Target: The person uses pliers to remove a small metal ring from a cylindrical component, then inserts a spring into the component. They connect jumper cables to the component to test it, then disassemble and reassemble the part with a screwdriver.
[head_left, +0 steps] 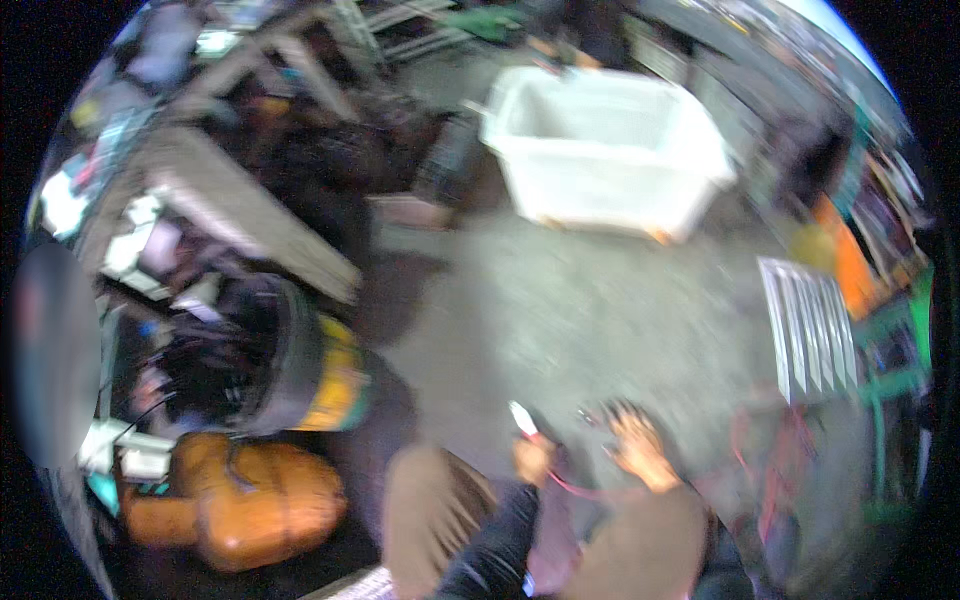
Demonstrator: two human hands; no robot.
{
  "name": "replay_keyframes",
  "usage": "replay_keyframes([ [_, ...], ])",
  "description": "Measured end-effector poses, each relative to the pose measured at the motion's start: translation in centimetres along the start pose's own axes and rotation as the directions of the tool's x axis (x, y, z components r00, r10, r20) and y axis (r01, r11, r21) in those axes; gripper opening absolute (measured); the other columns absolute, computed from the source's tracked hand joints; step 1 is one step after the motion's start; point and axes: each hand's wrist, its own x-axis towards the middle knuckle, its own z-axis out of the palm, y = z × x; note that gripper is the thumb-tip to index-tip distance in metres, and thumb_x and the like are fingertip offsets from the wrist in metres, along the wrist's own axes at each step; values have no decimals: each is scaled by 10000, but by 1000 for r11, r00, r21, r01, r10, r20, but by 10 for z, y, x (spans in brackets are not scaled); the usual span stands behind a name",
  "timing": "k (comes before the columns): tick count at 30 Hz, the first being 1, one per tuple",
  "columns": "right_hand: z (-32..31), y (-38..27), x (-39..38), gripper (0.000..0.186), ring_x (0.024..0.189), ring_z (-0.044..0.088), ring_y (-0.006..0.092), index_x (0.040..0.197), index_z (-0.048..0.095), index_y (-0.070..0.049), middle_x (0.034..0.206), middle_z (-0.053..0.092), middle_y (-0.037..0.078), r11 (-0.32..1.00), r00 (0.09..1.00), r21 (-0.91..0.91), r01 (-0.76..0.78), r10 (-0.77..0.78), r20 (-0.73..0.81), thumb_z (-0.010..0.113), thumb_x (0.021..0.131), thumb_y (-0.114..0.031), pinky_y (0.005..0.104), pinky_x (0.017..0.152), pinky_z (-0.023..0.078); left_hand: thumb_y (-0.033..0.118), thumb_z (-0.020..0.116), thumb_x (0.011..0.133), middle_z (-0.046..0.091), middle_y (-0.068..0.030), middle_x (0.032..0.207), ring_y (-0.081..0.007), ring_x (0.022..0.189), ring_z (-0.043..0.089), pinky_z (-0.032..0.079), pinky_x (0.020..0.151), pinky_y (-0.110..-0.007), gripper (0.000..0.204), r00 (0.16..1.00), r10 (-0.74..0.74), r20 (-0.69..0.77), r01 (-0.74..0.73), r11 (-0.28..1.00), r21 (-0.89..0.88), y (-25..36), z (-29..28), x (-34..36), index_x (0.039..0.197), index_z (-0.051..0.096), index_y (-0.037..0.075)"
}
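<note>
My left hand (533, 460), at the end of a dark sleeve, is closed round a slim tool (523, 420) with a white front and a red part near my fingers. Blur hides its exact kind. A thin red cord (590, 492) runs from near this hand to the right, across my lap. My right hand (638, 446) reaches low over the grey floor, its fingers spread. Close to its fingertips are small dark bits (592, 415), too blurred to name. No held thing shows in the right hand.
A large white tub (610, 185) stands ahead on the floor (560, 310). To the left are an orange gas cylinder (265, 505) lying down, a bucket (335, 375) of dark items and a beam (255, 215). A slatted metal panel (810, 330) is at right. Another person (590, 35) is beyond the tub.
</note>
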Motion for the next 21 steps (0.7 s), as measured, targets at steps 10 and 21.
replay_keyframes([
  [10, 30, 23, 45, 505, 1288, 542, 325, 1334, 629, -44, 1380, 608, 143, 162, 461, 453, -877, 551, 695, 683, 929, -342, 508, 1084, 419, 422, 736, 848, 684, -185, 1252, -375, 1161, 644, 542, 939, -485, 590, 995, -74, -71, 91, 961, 263, 145, -85, -98, 1283, 642, 35],
  [21, -422, -130, -2, 399, 720, 566, 230, 1132, 723, -130, 867, 615, 57, 69, 269, 272, -960, 500, 823, 749, 884, -442, 413, 598, 444, 423, 691, 908, 756, -173, 1104, -312, 1072, 717, 546, 929, -407, 462, 990, 106, -94, -112, 992, -59, 483, -361, -311, 1196, 726, 63],
])
